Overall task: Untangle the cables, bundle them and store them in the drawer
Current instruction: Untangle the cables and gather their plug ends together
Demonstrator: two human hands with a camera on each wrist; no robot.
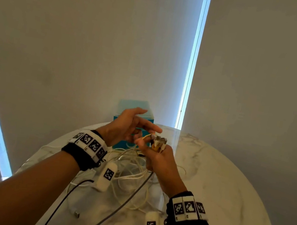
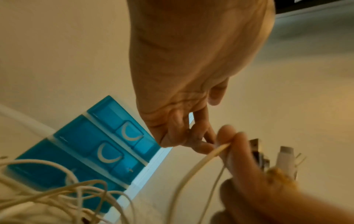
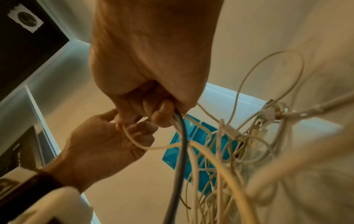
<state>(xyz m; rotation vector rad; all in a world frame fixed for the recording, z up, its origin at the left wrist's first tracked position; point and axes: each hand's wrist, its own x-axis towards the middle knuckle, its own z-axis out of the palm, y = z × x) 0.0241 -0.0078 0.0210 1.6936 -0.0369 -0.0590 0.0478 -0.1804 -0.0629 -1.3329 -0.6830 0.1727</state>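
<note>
A bunch of cable ends is gripped in the right hand (image 1: 158, 154), whose fingers are curled tightly round it above the round marbled surface (image 1: 229, 185). From the top of this fist several plugs (image 1: 158, 141) stick up, among them a metal USB plug and a white one, and an orange-yellow band (image 1: 154, 148) is seen just below them, though how it is fastened cannot be told. From the underside of the fist a thick grey cable (image 3: 181, 148) and a number of thin white cables (image 3: 220, 159) hang down into a loose tangle (image 1: 130, 168) lying on the surface beneath both hands. The left hand (image 1: 127, 126) is held just beside the right one; in the head view its index finger and thumb are stretched out, while in the wrist views its lower fingertips (image 2: 201, 145) are seen touching a single white cable (image 2: 201, 163) close to the right thumb, and a loop of that cable is seen crossing the left palm. Whether this cable is truly pinched cannot be told. A blue drawer unit (image 2: 91, 148) with crescent-shaped pulls stands on the far part of the surface behind the hands, and its drawers are seen pushed in. One white cable end with a metal plug (image 1: 76, 214) lies apart at the near left of the surface.
</note>
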